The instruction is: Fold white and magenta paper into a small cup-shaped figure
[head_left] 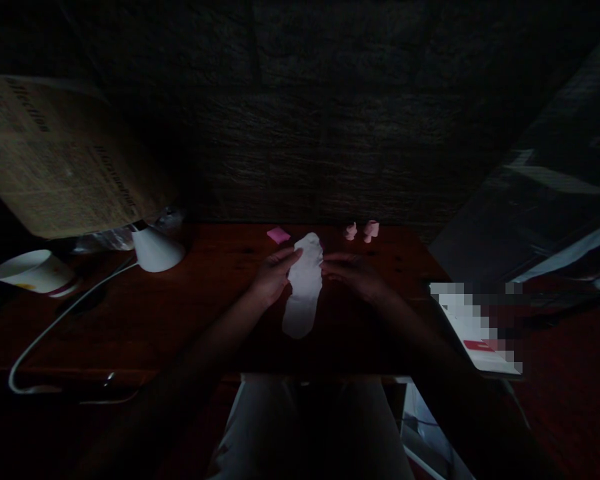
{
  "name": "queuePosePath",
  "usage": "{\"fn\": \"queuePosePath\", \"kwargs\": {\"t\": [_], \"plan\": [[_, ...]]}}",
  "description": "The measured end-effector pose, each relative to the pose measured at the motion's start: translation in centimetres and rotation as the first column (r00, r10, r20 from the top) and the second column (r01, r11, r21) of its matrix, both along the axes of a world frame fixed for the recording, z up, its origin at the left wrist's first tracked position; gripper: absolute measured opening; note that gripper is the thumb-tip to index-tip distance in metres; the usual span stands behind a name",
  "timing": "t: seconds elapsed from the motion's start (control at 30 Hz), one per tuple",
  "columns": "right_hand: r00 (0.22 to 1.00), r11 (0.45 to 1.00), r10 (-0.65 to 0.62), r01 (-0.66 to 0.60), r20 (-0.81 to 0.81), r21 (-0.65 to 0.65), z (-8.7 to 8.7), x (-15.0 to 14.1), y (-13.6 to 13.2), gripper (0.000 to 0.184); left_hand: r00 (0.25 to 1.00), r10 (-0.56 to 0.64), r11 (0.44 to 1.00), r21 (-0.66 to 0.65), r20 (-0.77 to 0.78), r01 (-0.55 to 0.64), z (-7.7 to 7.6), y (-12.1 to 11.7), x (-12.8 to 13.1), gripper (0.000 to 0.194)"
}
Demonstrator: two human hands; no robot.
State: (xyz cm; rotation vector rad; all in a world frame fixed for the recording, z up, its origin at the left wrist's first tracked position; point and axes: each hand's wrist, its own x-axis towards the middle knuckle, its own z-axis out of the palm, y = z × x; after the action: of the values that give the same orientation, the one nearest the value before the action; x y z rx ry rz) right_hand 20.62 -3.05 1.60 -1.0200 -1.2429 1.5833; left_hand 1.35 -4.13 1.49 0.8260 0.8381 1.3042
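A long, soft white piece [306, 283] with rounded ends and wavy edges is held up over the wooden table. It looks like a pad or a sock; the dim light hides its exact kind. My left hand [274, 275] grips its left edge, thumb lying on the front face. On the opposite side, my right hand [351, 272] pinches the right edge near the upper half with its fingertips. Just behind lies a small pink square [279, 235]. A bit of pink also shows beside the white piece's upper right edge.
Two small pale-pink crumpled shapes, one [351, 231] beside the other [371, 231], stand by the wall. At left are a lamp [157, 250] with a newsprint-patterned shade [65, 157], its white cord, and a paper cup [35, 272]. A partly pixelated white object [473, 333] sits at right.
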Motion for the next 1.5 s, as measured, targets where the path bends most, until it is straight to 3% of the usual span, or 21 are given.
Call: {"fn": "queuePosePath", "kwargs": {"t": [0.17,0.3,0.57,1.0,1.3,1.5], "plan": [[0.992,0.996,-0.049,0.041,0.113,0.075,-0.1,-0.3,0.0,0.023,0.999,0.014,0.999,0.038,-0.046,-0.012,-0.4,0.1,0.0,0.025],[0.991,0.998,-0.064,0.062,0.121,0.025,-0.1,-0.6,-0.1,0.017,0.994,0.070,0.997,0.044,-0.088,-0.066,-0.7,0.3,0.0,0.027],[0.993,0.998,-0.064,0.062,0.095,0.029,0.0,-0.9,-0.3,0.024,0.976,0.146,0.984,0.129,-0.164,-0.126,-0.6,0.0,0.2,0.032],[0.989,0.997,-0.069,0.066,0.131,0.028,0.0,-0.8,-0.3,0.028,0.986,0.102,0.987,0.138,-0.135,-0.083,-0.7,0.0,0.3,0.034],[0.953,0.993,-0.012,-0.024,0.303,0.117,0.5,-0.5,-0.7,0.034,0.992,0.094,0.988,0.128,-0.084,-0.083,-0.7,0.2,0.3,0.040],[0.925,0.991,0.081,-0.114,0.371,0.068,1.0,-0.4,-0.9,0.044,0.990,0.108,0.989,0.113,-0.090,-0.098,-0.8,0.2,0.1,0.039]]}}
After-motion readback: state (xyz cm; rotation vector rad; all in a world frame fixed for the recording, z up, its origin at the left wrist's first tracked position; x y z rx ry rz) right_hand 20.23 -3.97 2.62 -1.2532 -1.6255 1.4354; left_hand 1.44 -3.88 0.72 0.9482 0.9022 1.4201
